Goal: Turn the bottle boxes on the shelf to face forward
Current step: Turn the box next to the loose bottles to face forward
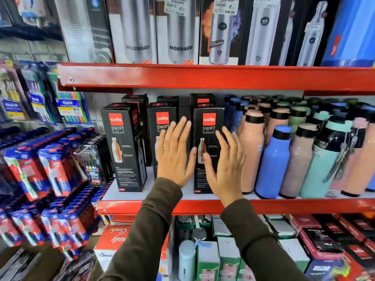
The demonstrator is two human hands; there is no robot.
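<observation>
Three black bottle boxes with red logos stand upright at the front of the middle shelf (121, 196). The left box (123, 147) is angled slightly, showing its front and right side. The middle box (161, 122) and the right box (209, 126) show their fronts. More black boxes (203, 99) stand behind them. My left hand (174, 155) is flat and open in front of the middle box, a ring on one finger. My right hand (225, 165) is flat and open in front of the right box. Neither hand holds anything.
Loose pink, blue and mint bottles (273, 161) crowd the shelf to the right of the boxes. Taller steel-bottle boxes (178, 31) fill the shelf above. Toothbrush packs (50, 169) hang at the left. Boxed goods (209, 258) sit on the shelf below.
</observation>
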